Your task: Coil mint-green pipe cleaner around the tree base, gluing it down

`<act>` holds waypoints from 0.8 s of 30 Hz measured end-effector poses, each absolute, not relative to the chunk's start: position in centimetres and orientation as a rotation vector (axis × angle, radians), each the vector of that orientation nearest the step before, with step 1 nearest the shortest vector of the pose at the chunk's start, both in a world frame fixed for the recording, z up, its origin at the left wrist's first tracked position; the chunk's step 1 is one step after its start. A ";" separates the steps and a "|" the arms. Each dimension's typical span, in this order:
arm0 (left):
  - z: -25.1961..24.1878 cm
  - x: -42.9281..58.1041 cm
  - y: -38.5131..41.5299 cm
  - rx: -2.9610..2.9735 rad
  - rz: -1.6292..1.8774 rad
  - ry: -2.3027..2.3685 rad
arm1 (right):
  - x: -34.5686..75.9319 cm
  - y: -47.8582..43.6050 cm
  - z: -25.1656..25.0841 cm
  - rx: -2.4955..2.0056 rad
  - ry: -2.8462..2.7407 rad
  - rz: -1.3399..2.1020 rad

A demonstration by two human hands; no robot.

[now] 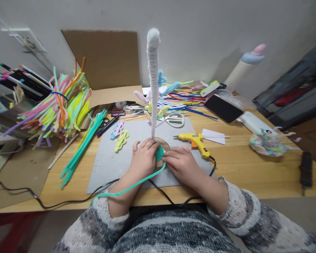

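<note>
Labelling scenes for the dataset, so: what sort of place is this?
Probably a craft workspace, perhaps at home: a light-wood table against a plain grey wall carries a yellow plastic glue gun and a multicoloured bundle of long fuzzy stems.

Long-tailed green fuzzy strip (159, 152), coiled on a round brown disc (165, 144)

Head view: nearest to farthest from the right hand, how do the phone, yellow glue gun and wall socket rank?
From the right hand:
1. Yellow glue gun, just beyond it.
2. Phone, farther back, rightward.
3. Wall socket, far left on the wall.
</note>
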State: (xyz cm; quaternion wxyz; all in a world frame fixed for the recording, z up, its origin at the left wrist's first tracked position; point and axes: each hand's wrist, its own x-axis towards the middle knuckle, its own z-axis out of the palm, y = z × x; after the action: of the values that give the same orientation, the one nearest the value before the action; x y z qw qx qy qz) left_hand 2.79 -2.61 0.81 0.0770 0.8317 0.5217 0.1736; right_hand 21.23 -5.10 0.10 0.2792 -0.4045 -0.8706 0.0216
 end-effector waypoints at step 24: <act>0.6 2.1 -2.3 2.293 0.721 1.554 | 20.9 -6.9 1.2 -1.302 -2.615 0.147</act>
State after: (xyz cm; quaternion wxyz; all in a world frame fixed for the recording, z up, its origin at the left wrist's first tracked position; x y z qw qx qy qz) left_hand 2.10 -2.27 0.56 0.1393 0.7933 0.5377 0.2493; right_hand 20.87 -6.86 1.21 0.1081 -0.4427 -0.8887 0.0500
